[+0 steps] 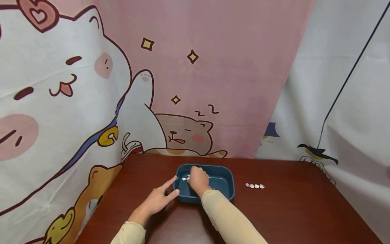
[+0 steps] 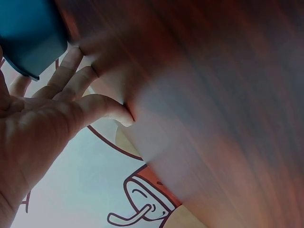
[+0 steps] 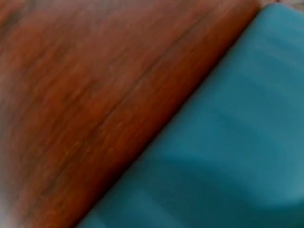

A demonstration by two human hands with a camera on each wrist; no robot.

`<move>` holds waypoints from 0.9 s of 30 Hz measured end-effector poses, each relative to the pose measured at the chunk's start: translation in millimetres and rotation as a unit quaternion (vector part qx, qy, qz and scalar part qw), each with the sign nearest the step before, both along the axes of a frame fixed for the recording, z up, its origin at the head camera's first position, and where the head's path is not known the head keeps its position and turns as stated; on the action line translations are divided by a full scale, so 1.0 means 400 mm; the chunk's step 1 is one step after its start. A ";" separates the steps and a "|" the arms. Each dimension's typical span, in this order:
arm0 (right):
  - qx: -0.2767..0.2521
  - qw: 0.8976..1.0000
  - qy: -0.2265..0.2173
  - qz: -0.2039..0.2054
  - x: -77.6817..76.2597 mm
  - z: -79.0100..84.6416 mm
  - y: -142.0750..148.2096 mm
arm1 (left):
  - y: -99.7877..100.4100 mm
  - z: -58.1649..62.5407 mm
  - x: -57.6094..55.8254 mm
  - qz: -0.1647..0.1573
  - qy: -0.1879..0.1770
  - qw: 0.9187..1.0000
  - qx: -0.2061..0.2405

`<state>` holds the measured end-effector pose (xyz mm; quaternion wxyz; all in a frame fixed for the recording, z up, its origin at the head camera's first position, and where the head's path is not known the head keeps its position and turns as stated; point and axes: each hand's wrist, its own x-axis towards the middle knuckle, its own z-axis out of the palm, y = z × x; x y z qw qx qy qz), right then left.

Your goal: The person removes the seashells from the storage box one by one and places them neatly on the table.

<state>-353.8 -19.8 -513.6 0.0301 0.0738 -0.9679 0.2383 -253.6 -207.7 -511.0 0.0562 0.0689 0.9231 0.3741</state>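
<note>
A dark blue rectangular basin [image 1: 226, 197] stands on the table. My right hand [image 1: 199, 179] reaches down inside it, fingers curled, with a small white shell-like piece [image 1: 188, 178] at the fingertips. Just left of that lies another small white piece [image 1: 184, 179] on the basin floor. My left hand [image 1: 158, 200] is spread at the basin's left side, index finger and thumb extended to its rim. The left wrist view shows the left hand [image 2: 52, 107] with fingers apart beside the basin [image 2: 31, 35]. In the right wrist view, only the basin's outer wall [image 3: 228, 133] appears; the right hand is hidden.
Several small white shell-like pieces [image 1: 254, 186] lie in a short row on the table, right of the basin. The dark reddish-brown table [image 1: 289, 206] meets a cartoon-printed cloth [image 1: 231, 84] along its back and left side. A white cloth hangs at the right.
</note>
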 end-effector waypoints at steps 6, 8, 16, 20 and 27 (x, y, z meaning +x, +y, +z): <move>0.005 1.000 0.020 0.009 0.007 0.001 0.004 | 0.002 0.001 -0.001 -0.003 -0.005 1.000 0.005; 0.003 1.000 0.017 0.016 0.005 0.004 0.012 | 0.002 0.003 -0.001 0.000 -0.007 1.000 0.004; 0.023 0.999 0.009 0.047 0.000 0.001 0.043 | 0.003 0.005 0.004 0.006 -0.009 1.000 0.002; 0.024 0.997 0.004 0.070 0.004 0.001 0.050 | 0.003 0.007 0.006 0.006 -0.010 1.000 0.004; 0.099 0.989 0.016 0.104 0.010 -0.003 0.047 | 0.001 0.005 0.007 0.004 -0.010 1.000 0.006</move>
